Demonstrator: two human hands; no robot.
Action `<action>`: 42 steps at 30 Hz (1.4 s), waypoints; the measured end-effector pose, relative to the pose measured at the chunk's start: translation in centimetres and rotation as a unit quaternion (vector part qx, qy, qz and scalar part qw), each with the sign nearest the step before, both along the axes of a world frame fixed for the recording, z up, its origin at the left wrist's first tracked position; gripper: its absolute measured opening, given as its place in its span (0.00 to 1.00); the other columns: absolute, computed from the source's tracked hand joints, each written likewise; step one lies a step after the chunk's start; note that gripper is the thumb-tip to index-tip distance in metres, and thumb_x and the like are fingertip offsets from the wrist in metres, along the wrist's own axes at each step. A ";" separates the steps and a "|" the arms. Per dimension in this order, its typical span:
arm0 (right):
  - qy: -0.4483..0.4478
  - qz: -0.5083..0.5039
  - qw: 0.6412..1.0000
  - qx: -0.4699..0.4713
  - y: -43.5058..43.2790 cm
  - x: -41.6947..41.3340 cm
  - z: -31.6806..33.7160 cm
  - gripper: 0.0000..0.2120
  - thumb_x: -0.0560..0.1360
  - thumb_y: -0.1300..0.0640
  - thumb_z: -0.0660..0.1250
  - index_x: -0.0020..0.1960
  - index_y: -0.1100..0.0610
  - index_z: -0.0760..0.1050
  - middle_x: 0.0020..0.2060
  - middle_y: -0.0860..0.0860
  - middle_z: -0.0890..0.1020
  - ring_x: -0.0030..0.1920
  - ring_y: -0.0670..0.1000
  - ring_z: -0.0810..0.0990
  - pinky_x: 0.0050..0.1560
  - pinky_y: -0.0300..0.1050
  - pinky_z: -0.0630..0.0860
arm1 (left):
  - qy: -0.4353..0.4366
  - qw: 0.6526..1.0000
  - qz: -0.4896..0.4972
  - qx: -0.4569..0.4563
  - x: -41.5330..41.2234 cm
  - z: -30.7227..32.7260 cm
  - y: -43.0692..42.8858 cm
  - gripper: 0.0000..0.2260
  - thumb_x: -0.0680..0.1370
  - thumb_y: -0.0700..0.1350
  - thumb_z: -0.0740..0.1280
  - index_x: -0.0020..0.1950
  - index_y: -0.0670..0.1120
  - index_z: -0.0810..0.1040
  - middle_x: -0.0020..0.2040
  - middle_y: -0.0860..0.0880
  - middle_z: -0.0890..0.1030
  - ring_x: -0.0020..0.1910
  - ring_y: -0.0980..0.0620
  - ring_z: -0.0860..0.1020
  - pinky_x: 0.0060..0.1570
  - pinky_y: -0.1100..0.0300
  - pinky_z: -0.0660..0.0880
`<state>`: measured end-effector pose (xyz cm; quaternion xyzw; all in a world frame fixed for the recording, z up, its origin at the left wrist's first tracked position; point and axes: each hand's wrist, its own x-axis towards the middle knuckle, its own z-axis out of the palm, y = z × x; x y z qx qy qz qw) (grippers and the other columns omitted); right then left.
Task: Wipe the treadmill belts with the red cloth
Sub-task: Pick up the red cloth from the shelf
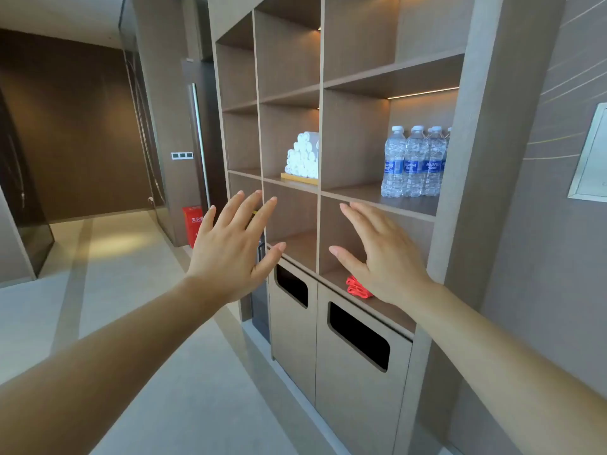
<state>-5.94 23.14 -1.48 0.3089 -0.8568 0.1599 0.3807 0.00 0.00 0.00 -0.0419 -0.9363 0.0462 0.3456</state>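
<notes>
Head view: left hand and right hand are raised, each grip wide, fingers straight, holding nothing. Red cloth lies on the low shelf just under the right palm, partly hidden, long axis unclear. Right hand far nearer. Water bottles one shelf up.

Two grips: left grip and right grip. One red cloth just under the right grip. At least four water bottles above it, some half hidden. Two slotted doors below both grips.
</notes>
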 end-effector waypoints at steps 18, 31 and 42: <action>-0.130 0.002 0.991 0.004 -1.2 -5.3 -11.3 0.25 0.76 0.44 0.64 0.69 0.57 0.69 0.64 0.50 0.75 0.65 0.51 0.71 0.60 0.42 0.67 | -0.123 0.991 -0.047 0.000 -6.6 -10.3 -2.1 0.30 0.76 0.64 0.46 0.75 0.51 0.59 0.71 0.48 0.68 0.70 0.46 0.66 0.66 0.45 0.66; -0.262 -0.038 0.963 -0.045 -1.6 -22.3 -21.0 0.31 0.74 0.38 0.54 0.69 0.55 0.69 0.66 0.49 0.74 0.67 0.49 0.70 0.63 0.40 0.66 | -0.256 0.962 -0.088 0.021 -25.4 -18.3 -0.9 0.29 0.77 0.65 0.47 0.76 0.54 0.53 0.75 0.52 0.61 0.73 0.51 0.62 0.68 0.50 0.63; -0.309 -0.105 0.943 -0.073 0.3 -35.0 -24.1 0.24 0.76 0.45 0.62 0.69 0.53 0.69 0.65 0.46 0.73 0.63 0.48 0.72 0.60 0.44 0.70 | -0.268 0.955 -0.125 0.025 -39.7 -19.7 0.0 0.31 0.75 0.65 0.44 0.74 0.53 0.60 0.72 0.51 0.66 0.70 0.50 0.66 0.63 0.51 0.69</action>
